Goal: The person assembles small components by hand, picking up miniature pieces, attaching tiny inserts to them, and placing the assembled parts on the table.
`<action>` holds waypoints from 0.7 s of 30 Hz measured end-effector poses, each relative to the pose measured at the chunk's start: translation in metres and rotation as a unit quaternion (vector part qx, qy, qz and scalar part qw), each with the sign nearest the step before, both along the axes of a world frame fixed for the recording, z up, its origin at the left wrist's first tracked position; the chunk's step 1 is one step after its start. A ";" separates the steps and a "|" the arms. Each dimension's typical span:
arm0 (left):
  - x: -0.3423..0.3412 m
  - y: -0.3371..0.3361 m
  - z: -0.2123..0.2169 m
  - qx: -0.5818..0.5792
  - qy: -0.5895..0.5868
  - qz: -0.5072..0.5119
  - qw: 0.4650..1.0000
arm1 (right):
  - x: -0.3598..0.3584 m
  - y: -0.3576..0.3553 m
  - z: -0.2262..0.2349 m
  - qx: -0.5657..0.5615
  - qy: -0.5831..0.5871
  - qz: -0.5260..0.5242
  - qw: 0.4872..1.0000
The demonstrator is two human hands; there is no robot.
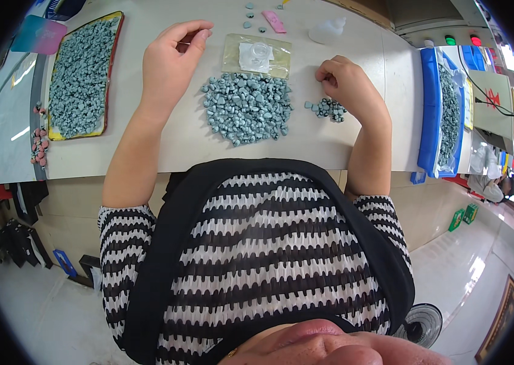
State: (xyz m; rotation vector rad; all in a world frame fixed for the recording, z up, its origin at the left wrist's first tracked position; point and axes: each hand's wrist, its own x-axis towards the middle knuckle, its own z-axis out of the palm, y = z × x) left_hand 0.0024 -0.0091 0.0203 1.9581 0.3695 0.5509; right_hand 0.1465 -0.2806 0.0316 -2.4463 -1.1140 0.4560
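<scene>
**One large heap (248,109) and one small cluster (330,111) of blue-grey pieces**

The heap is spread at the middle of the tabletop (178,146), between the left hand (172,55) and the right hand (349,82); the cluster is gathered near the right wrist, on the wearer's side of that hand's fingers (325,68). The left thumb and index finger (196,25) are held nearly together, but whether a piece is pinched cannot be told. The right fingers are curled narrowly, with their tips partly hidden, so their hold cannot be told either.

Single pieces appear to be picked over by hand; for the next move, a light fingertip pinch seems to be called for.

No brand can be made out. A red marking (492,96) is borne by the pale box (480,85) at right, too small to be read.
</scene>
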 end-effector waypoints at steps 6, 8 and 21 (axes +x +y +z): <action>0.000 -0.002 0.005 -0.033 0.009 0.014 0.999 | 0.000 0.000 0.000 -0.023 -0.019 -0.002 1.000; 0.000 -0.001 0.005 -0.032 0.012 0.014 0.999 | 0.001 -0.001 -0.001 -0.013 0.000 -0.014 1.000; -0.001 -0.001 0.004 0.001 0.013 0.008 1.000 | -0.003 0.002 0.001 0.004 0.009 -0.007 1.000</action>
